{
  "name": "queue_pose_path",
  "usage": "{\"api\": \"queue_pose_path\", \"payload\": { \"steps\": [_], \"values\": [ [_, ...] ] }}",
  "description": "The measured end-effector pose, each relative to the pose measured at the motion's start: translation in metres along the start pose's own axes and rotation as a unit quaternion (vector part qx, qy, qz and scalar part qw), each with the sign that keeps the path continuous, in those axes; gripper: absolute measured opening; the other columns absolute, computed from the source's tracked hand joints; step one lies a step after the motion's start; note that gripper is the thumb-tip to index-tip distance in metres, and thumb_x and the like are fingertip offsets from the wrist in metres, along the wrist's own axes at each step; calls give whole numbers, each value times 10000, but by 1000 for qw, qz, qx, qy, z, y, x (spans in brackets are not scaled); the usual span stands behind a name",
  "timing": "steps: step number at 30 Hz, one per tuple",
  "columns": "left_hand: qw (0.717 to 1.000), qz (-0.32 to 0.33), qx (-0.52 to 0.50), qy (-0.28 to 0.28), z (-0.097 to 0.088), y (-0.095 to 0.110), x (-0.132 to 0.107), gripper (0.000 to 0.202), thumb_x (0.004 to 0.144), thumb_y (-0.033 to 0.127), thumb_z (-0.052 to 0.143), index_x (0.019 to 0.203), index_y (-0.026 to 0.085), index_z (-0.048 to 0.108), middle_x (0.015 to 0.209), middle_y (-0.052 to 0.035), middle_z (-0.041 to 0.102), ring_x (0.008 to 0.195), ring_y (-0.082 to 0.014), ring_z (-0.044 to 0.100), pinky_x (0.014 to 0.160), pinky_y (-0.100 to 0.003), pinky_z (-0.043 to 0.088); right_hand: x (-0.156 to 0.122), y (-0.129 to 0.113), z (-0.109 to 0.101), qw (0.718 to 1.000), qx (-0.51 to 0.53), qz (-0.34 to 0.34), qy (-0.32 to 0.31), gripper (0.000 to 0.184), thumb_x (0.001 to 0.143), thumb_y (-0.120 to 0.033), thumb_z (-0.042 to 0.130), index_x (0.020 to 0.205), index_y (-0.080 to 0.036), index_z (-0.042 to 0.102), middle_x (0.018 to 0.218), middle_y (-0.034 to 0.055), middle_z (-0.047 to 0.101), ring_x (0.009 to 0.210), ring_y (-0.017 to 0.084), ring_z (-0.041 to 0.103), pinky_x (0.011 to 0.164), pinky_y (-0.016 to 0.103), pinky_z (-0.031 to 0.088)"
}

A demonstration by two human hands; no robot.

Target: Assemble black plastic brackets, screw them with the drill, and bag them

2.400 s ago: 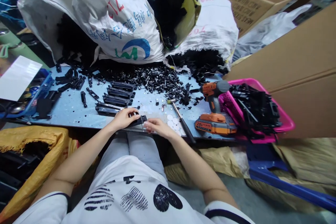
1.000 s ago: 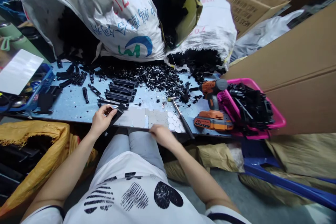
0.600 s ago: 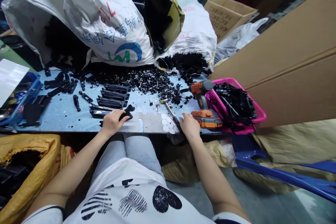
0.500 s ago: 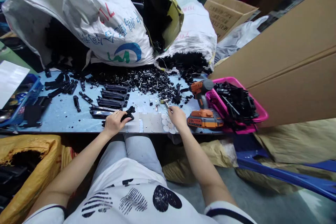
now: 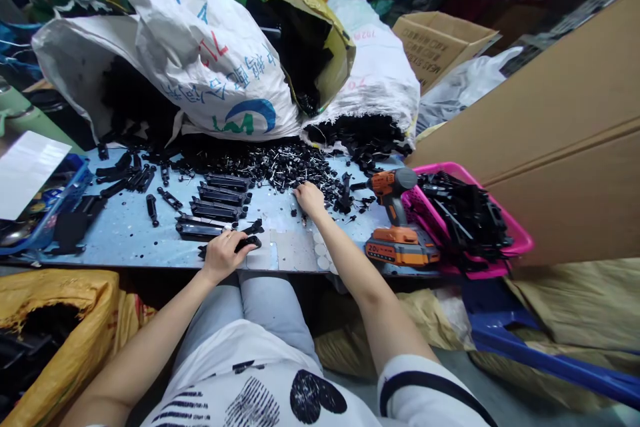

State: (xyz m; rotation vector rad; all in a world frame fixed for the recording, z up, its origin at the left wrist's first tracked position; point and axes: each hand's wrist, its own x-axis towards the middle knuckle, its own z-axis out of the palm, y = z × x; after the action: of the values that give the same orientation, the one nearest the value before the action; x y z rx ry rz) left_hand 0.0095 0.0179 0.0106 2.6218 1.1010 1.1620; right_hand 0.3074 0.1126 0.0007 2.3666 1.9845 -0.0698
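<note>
My left hand rests at the near edge of the blue table, its fingers closed on a long black plastic part. My right hand reaches forward to the edge of a heap of small black pieces with metal pins, fingers bent down among them; what they grip, if anything, is hidden. A row of assembled black parts lies just beyond my left hand.
An orange cordless drill stands at the right beside a pink basket of black parts. Large white sacks spilling black parts fill the back. A blue tray sits at the left, cardboard at the right, a yellow sack below left.
My right hand left the table's near edge, passed the hammer and drill, and reached forward into the heap of small pieces. My left hand drew the black part left and set it near the edge.
</note>
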Motion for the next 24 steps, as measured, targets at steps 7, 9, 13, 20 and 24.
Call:
{"api": "queue_pose_path", "payload": {
  "steps": [7, 9, 13, 20, 24],
  "values": [
    [1000, 1, -8, 4, 2, 2, 0, 226, 849, 383, 587, 868, 157, 587, 750, -40, 662, 688, -163, 613, 607, -259, 452, 5, -10, 0, 997, -41, -65, -19, 309, 895, -120, 360, 994, -89, 651, 1073, 182, 595, 1045, 221, 512, 806, 269, 407],
    [1000, -3, -10, 4, 2, 3, 0, 224, 846, 381, 591, 863, 158, 581, 740, -36, 656, 684, -164, 609, 605, -264, 454, 5, -13, 0, 996, -49, -67, -22, 301, 894, -122, 368, 989, -87, 651, 1067, 185, 601, 1040, 221, 520, 799, 267, 412],
    [1000, -21, -12, 18, 2, 8, 0, 253, 848, 415, 577, 862, 162, 583, 741, -40, 657, 704, -168, 616, 624, -273, 470, -2, -19, -6, 996, -59, -66, -19, 281, 878, -107, 388, 966, -93, 655, 1020, 176, 625, 1013, 217, 560, 753, 254, 427],
    [998, -17, 8, 61, 5, 11, 5, 412, 874, 545, 454, 799, 163, 587, 654, -27, 627, 608, -155, 590, 535, -272, 441, 5, -26, -13, 995, -58, -76, 13, 258, 860, -153, 428, 834, -77, 673, 879, 162, 665, 865, 274, 637, 644, 303, 453],
    [998, -26, 20, 46, 9, 8, 4, 437, 869, 567, 444, 797, 163, 591, 642, -23, 614, 603, -152, 588, 531, -267, 434, -23, -34, -23, 972, 82, -211, 68, 263, 908, -299, 422, 904, -173, 654, 912, 83, 667, 861, 209, 632, 717, 291, 470]
  ]
}}
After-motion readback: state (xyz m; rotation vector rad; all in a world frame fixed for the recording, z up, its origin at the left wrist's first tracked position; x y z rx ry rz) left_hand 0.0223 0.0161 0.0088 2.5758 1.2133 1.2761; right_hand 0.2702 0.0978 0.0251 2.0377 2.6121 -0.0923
